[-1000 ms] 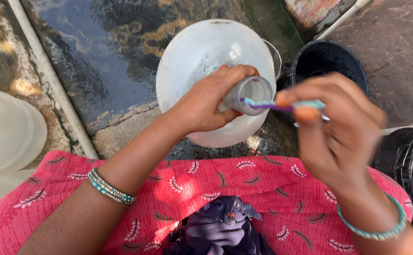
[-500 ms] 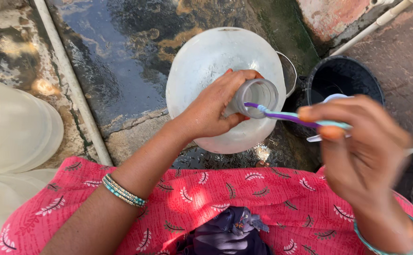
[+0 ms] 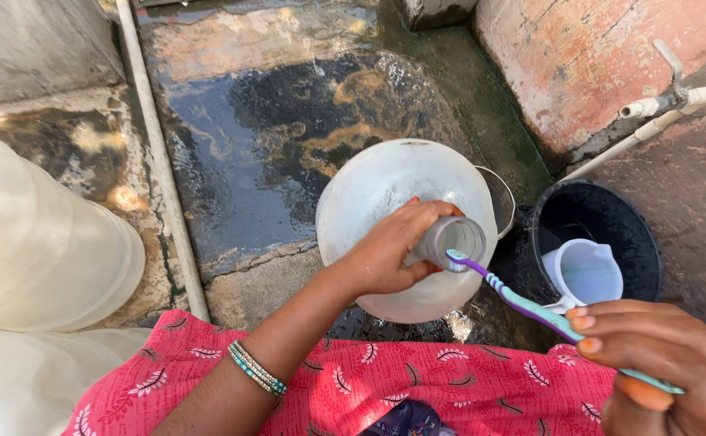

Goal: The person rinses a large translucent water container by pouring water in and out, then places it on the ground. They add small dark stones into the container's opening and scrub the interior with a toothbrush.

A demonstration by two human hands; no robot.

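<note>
A large, round, translucent white plastic water jug (image 3: 393, 202) stands tilted toward the camera on the wet stone floor (image 3: 272, 121), its narrow grey neck (image 3: 450, 240) pointing up at the person. The tilt brings the open mouth within easy reach.

The left hand (image 3: 389, 254) wraps around that neck, its grip pressed closed on the jug with fingers curled over the top and thumb beneath, which steadies the container at this angle. A beaded teal bracelet (image 3: 257, 368) circles the left wrist.

The right hand (image 3: 664, 363), at the lower right, pinches the far end of a toothbrush with a purple and teal plastic handle (image 3: 530, 307) between thumb and fingertips. Held long like this, the handle crosses the gap so the bristled head sits right at the rim of the neck opening, touching or just inside it.

Just right of the jug stands a round black plastic bucket (image 3: 635, 234) with a pale white plastic mug (image 3: 587, 270) inside it. The curved rim of a metal vessel (image 3: 502, 198) shows between jug and bucket. Above the bucket, a white pipe with a tap (image 3: 676, 93) runs along a reddish wall (image 3: 579, 64).

A thin white pipe (image 3: 159, 161) crosses the floor at left. Beside it bulges another pale translucent container (image 3: 38, 242). Pink patterned cloth (image 3: 369, 387) covers the person's lap along the bottom edge.
</note>
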